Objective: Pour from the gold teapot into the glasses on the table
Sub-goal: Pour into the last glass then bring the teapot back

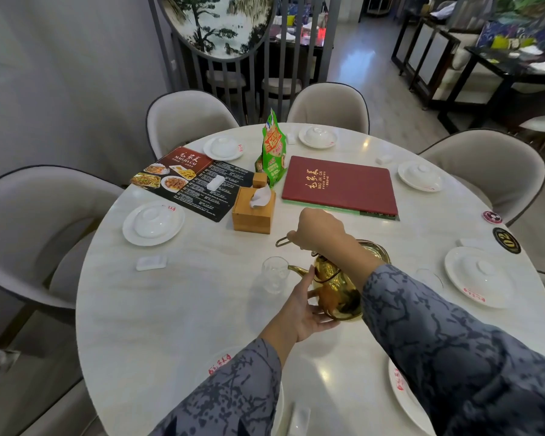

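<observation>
The gold teapot (334, 291) hangs tilted above the round marble table (170, 309), its spout pointing left at the rim of a clear glass (274, 273). My right hand (320, 229) grips the pot's thin handle from above. My left hand (302, 306) cups the pot's belly from below and the left. A second clear glass (430, 278) stands to the right, partly hidden behind my right sleeve. A gold saucer (376, 250) lies behind the pot.
A wooden tissue box (254, 212), a red menu book (340, 184), a black picture menu (189, 180) and a green snack bag (272, 152) fill the far middle. White plates with upturned bowls (153, 223) ring the table's edge. Padded chairs (29, 221) surround it.
</observation>
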{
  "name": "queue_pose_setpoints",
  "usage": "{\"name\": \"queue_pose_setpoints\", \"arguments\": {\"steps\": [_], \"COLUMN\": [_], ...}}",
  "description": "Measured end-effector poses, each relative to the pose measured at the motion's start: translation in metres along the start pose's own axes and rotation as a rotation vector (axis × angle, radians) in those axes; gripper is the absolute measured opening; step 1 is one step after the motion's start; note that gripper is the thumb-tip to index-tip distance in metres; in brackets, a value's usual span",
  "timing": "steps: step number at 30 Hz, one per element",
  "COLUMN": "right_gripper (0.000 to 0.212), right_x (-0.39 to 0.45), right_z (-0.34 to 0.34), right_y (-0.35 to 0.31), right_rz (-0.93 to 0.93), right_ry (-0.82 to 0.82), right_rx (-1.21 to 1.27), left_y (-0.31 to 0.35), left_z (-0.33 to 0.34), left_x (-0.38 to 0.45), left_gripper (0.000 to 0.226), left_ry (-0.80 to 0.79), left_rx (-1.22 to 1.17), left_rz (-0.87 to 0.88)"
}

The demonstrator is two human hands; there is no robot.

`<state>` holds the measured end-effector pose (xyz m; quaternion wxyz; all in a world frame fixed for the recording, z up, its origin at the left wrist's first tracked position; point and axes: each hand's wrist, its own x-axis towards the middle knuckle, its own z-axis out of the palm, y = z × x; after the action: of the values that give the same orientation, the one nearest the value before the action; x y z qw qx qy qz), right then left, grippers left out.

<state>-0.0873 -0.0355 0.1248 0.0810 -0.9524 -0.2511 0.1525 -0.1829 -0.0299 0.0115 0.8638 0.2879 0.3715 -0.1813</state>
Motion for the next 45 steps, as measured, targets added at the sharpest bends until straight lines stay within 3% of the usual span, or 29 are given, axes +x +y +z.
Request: {"name": "queue_pose_setpoints", "arguments": {"steps": [33, 45], "right_gripper": [0.031, 0.032], "right_x": [0.001, -0.007], "right_z": [-0.002, -0.001], "right_y": [-0.004, 0.013], "right_rz": [0.004, 0.056], "right_ry": [-0.024, 0.027], "right_rx": [-0.004, 0.064], "left_y": [0.002, -0.001], "left_z": [-0.003, -0.006], "left_x": [0.001, -0.003], "left_gripper": [0.073, 0.080], "left_ry": [-0.001, 0.038], "left_rx": [0.007, 0.129], "left_rz": [0.004, 0.053]}}
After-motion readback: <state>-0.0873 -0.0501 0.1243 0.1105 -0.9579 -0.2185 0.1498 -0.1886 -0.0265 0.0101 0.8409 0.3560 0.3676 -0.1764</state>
